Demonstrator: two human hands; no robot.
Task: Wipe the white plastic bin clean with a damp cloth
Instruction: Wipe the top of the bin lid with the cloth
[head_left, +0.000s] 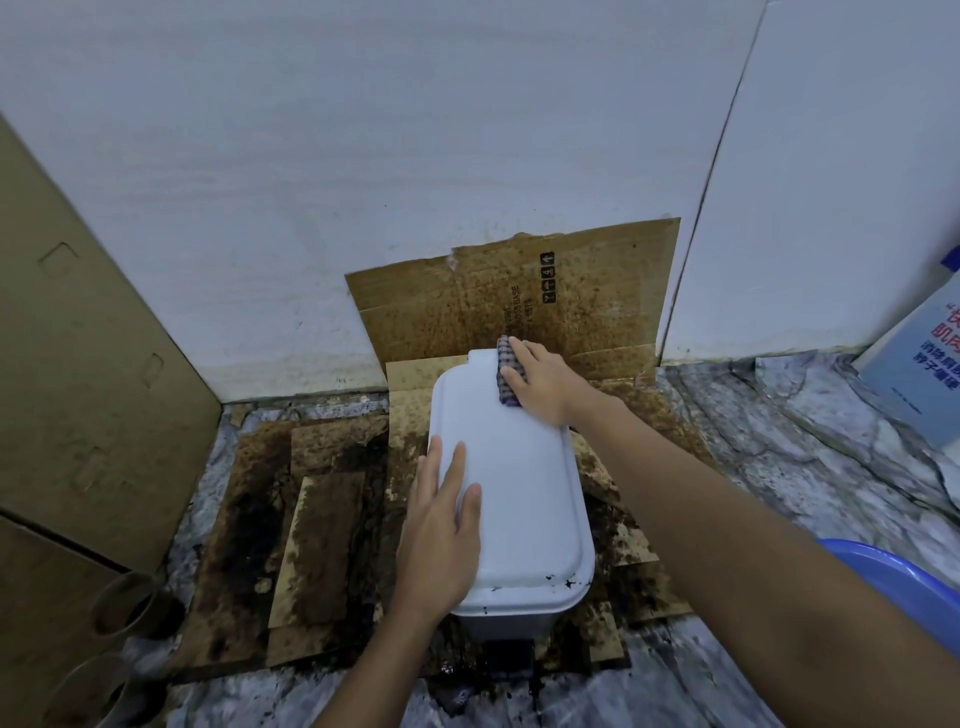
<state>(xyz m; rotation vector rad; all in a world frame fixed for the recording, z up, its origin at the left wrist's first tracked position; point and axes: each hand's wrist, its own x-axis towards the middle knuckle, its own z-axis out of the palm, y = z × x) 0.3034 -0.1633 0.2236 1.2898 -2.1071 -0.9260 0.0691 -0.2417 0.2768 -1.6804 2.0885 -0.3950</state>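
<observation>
The white plastic bin (524, 483) stands on the floor in the middle of the view, its lid closed and facing me. Small dark specks mark the lid's near right corner. My left hand (441, 525) lies flat on the lid's left side, fingers spread, holding nothing. My right hand (540, 382) presses a folded checked purple cloth (505, 374) onto the lid's far right corner. Part of the cloth is hidden under the hand.
Stained brown cardboard (332, 525) covers the floor under the bin, and another sheet (519, 296) leans on the white wall behind. A tall cardboard box (78, 364) stands at the left, cardboard tubes (124, 603) below it. A blue basin (904, 582) sits at the right.
</observation>
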